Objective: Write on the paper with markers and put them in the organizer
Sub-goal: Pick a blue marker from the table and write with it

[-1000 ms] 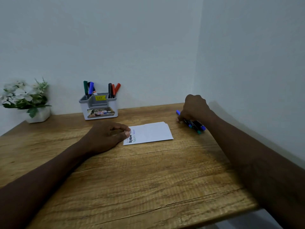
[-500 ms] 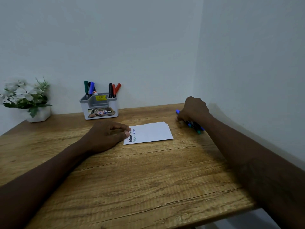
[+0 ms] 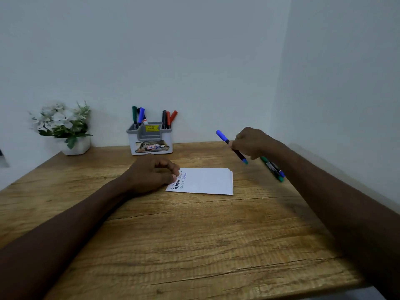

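Observation:
A white sheet of paper point(image 3: 205, 180) lies on the wooden table point(image 3: 194, 245), with a few written words at its left end. My left hand point(image 3: 154, 175) rests on that left end, fingers loosely curled, holding it down. My right hand point(image 3: 252, 141) grips a marker with a blue cap point(image 3: 229, 144), lifted off the table and tilted, cap up and to the left. A few more markers point(image 3: 273, 169) lie on the table under my right forearm. The grey and white organizer point(image 3: 150, 139) stands at the back against the wall, with several markers upright in it.
A small white pot of white flowers point(image 3: 63, 126) stands at the back left of the table. White walls close off the back and the right side. The table's front edge runs near the bottom right of the view.
My right hand, which lay over the markers on the table, has lifted up and left with the blue-capped marker in it. My left hand has stayed on the paper.

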The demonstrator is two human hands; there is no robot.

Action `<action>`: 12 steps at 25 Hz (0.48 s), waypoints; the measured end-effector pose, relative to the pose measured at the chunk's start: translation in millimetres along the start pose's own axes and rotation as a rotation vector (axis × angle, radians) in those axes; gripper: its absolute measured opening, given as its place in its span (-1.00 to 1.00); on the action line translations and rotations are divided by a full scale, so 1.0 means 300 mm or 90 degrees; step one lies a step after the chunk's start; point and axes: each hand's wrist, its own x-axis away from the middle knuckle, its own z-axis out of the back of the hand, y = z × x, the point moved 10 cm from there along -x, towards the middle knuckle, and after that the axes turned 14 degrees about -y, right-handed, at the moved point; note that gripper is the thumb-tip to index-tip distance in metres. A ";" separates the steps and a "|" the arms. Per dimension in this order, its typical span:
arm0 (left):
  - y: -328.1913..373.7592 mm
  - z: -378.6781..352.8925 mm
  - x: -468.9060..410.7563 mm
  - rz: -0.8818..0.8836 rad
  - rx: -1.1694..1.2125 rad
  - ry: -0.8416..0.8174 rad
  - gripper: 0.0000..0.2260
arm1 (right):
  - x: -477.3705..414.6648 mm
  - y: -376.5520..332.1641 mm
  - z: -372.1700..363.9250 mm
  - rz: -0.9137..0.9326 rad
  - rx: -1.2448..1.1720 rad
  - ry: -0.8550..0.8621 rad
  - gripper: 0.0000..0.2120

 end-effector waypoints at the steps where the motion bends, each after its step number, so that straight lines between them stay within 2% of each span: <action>1: -0.008 0.014 0.009 0.005 0.010 0.013 -0.87 | 0.008 -0.053 -0.037 0.044 -0.051 -0.045 -0.71; 3: -0.006 0.064 0.039 0.005 0.010 0.099 -0.82 | 0.045 -0.166 -0.114 0.128 -0.113 -0.124 -0.70; 4: 0.000 0.095 0.060 -0.005 0.002 0.162 -0.75 | 0.060 -0.223 -0.144 0.169 -0.098 -0.140 -0.73; 6: 0.031 0.131 0.090 -0.050 -0.011 0.246 -0.64 | 0.074 -0.321 -0.174 0.249 -0.073 -0.127 -0.82; 7: 0.049 0.134 0.097 -0.069 -0.027 0.259 -0.65 | 0.077 -0.362 -0.181 0.288 -0.108 -0.120 -0.87; 10: 0.092 0.146 0.111 -0.115 -0.093 0.291 -0.82 | 0.070 -0.422 -0.170 0.378 -0.362 -0.120 -0.86; 12: 0.102 0.160 0.118 -0.139 -0.090 0.317 -0.77 | 0.064 -0.415 -0.171 0.400 -0.546 -0.117 -0.80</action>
